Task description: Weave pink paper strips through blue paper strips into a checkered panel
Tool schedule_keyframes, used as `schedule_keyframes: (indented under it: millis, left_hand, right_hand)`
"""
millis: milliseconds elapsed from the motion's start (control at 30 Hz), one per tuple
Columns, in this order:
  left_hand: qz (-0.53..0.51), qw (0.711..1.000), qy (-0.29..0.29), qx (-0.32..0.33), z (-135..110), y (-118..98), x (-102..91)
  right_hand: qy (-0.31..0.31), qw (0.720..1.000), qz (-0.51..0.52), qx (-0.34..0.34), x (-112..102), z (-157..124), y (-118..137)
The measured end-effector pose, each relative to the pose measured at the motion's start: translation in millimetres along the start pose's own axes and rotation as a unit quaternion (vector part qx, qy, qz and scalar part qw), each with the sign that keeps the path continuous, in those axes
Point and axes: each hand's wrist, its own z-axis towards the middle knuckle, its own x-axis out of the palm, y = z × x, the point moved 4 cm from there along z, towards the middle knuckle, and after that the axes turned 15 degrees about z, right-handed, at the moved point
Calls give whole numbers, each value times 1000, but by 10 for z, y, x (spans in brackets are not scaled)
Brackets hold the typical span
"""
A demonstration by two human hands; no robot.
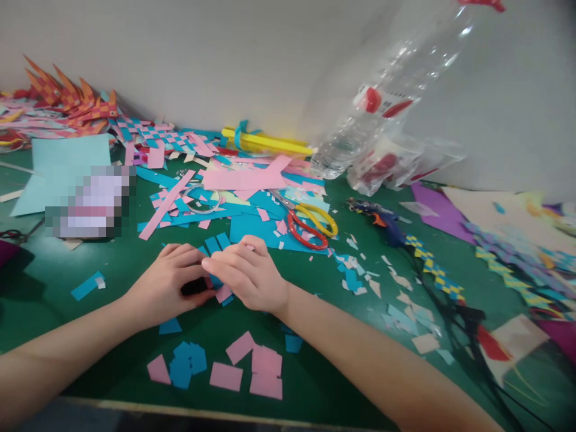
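Observation:
My left hand (173,279) and my right hand (247,273) meet over the middle of the green table, their fingers closed on a small woven piece of blue and pink paper strips (218,243). Blue strip ends stick up between the hands, and a pink end shows below. Much of the woven piece is hidden behind my fingers. Nearer to me lie cut pink paper pieces (266,366) and blue paper pieces (186,363). Beyond my right hand rest scissors (310,225) with one red and one yellow handle, on a blue paper sheet (252,231).
A tall plastic bottle (396,96) leans against the wall, beside clear plastic bags (387,165). Left are a blurred-out phone-like object (92,204) and a light blue sheet (67,156). Orange woven paper (67,90) stands behind. A tape roll (202,199) sits among scraps; a dark cable (445,318) runs right.

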Motion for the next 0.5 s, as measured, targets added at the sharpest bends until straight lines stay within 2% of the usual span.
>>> schedule_keyframes:
  millis: [167,333,433,500]
  left_hand:
    - [12,1000,-18,-17,18,-3,-66]
    - [103,990,-99,14,27,-134,-184]
    - [155,980,-100,69,6,-262,-163]
    - [157,978,-92,100,-17,-332,-139]
  right_hand:
    - [-10,997,21,74,16,-38,-83]
    - [-46,996,33,62,-59,8,-90]
    - [-7,994,42,97,-118,115,-94]
    - [31,994,56,92,-176,213,-11]
